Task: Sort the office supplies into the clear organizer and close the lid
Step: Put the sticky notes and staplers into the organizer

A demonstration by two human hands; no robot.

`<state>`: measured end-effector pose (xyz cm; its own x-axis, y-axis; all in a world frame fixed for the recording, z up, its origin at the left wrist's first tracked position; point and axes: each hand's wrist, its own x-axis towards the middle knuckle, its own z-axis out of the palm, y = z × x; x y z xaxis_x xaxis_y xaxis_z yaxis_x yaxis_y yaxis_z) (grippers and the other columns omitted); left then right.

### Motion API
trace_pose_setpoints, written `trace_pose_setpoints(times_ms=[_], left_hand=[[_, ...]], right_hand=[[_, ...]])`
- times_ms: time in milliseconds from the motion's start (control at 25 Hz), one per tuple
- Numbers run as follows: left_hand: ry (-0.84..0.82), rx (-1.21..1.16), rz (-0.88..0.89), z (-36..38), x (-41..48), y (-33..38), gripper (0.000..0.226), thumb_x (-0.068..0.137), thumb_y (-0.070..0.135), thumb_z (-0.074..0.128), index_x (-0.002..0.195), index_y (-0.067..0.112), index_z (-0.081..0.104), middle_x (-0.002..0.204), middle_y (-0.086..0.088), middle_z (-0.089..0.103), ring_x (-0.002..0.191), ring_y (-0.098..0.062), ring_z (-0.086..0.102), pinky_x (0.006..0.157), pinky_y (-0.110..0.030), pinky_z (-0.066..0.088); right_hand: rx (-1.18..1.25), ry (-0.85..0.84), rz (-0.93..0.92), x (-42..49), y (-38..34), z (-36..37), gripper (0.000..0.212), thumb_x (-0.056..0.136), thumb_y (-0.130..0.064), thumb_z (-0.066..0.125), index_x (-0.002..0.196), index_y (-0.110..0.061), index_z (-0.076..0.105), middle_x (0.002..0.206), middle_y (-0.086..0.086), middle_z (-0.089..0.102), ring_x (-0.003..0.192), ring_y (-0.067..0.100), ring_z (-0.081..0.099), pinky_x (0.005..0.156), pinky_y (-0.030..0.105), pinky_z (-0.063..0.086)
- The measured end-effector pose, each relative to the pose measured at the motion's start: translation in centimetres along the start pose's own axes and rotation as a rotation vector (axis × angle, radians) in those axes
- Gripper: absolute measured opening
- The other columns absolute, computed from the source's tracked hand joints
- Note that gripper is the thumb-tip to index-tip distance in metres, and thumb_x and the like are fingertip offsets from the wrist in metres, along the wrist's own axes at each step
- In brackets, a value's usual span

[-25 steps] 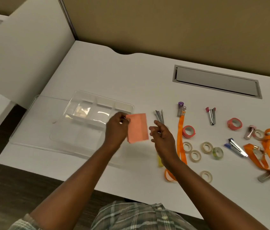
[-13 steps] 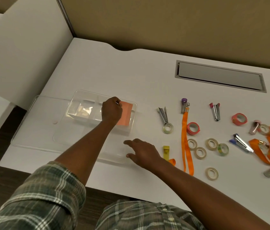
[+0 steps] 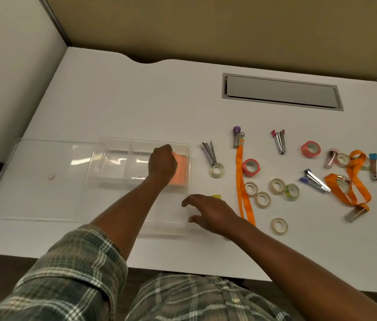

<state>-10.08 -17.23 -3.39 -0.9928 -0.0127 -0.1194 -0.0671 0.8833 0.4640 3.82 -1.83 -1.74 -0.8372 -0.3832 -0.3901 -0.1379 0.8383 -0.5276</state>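
Left hand [image 3: 162,164] is gripping an orange notepad [image 3: 180,171] inside the clear organizer [image 3: 122,141], fingertips hidden; right hand [image 3: 213,210], fingers spread, is half-covering a yellow item [image 3: 216,196].

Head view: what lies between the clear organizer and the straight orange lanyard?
Head view shows a small silver stapler, a clear tape roll at its tip, and a yellow item partly behind the right hand.

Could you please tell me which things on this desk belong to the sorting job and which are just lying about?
For the job: clear organizer, clear lid, orange pad in the left hand, right hand, mini staplers, tape rolls, orange lanyards.
Just lying about: grey desk hatch, tan partition wall.
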Motion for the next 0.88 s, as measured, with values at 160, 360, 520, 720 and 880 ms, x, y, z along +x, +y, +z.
trace_pose_setpoints(times_ms=[160,360,520,720,880], left_hand=[[-0.052,0.284,0.145,0.7,-1.1,0.8,0.020,0.088,-0.007,0.039,0.094,0.003,0.055,0.092,-0.016,0.065,0.081,-0.032,0.065,0.064,-0.035,0.045],[0.044,0.428,0.278,0.8,-1.8,1.1,0.028,0.083,-0.014,0.043,0.105,-0.002,0.057,0.111,-0.022,0.054,0.090,-0.033,0.055,0.059,-0.034,0.041],[0.082,0.377,0.322,0.6,-1.7,1.8,0.030,0.079,-0.010,0.048,0.105,-0.002,0.058,0.105,-0.023,0.055,0.086,-0.037,0.053,0.061,-0.039,0.038],[0.046,0.223,0.496,2.3,-1.5,5.7,0.035,0.085,0.019,0.062,0.117,0.005,0.058,0.110,-0.017,0.055,0.091,-0.033,0.055,0.073,-0.041,0.044],[-0.103,0.227,0.352,5.2,-1.2,9.5,0.046,0.092,0.032,0.059,0.129,0.007,0.048,0.122,-0.019,0.049,0.099,-0.033,0.057,0.080,-0.041,0.049]], right_hand=[[-0.025,-0.012,-0.009,-0.5,1.0,-0.9,0.046,0.088,-0.026,0.072,0.130,-0.031,0.054,0.147,-0.008,0.051,0.124,0.020,0.056,0.099,0.036,0.047],[-0.007,-0.010,-0.012,-0.5,1.1,-0.8,0.047,0.089,-0.023,0.071,0.133,-0.029,0.054,0.148,-0.006,0.051,0.123,0.021,0.056,0.099,0.035,0.046],[0.014,-0.001,-0.026,-0.8,1.2,-0.6,0.056,0.093,-0.021,0.066,0.143,-0.032,0.044,0.150,-0.003,0.047,0.122,0.022,0.057,0.097,0.034,0.049],[0.038,0.120,0.002,-2.5,2.1,-1.1,0.063,0.096,-0.027,0.059,0.151,-0.033,0.029,0.142,0.000,0.052,0.112,0.019,0.059,0.084,0.023,0.045],[0.067,0.212,0.048,-5.2,4.7,-2.3,0.051,0.095,-0.032,0.059,0.144,-0.029,0.044,0.138,-0.003,0.054,0.112,0.018,0.061,0.081,0.028,0.051]])
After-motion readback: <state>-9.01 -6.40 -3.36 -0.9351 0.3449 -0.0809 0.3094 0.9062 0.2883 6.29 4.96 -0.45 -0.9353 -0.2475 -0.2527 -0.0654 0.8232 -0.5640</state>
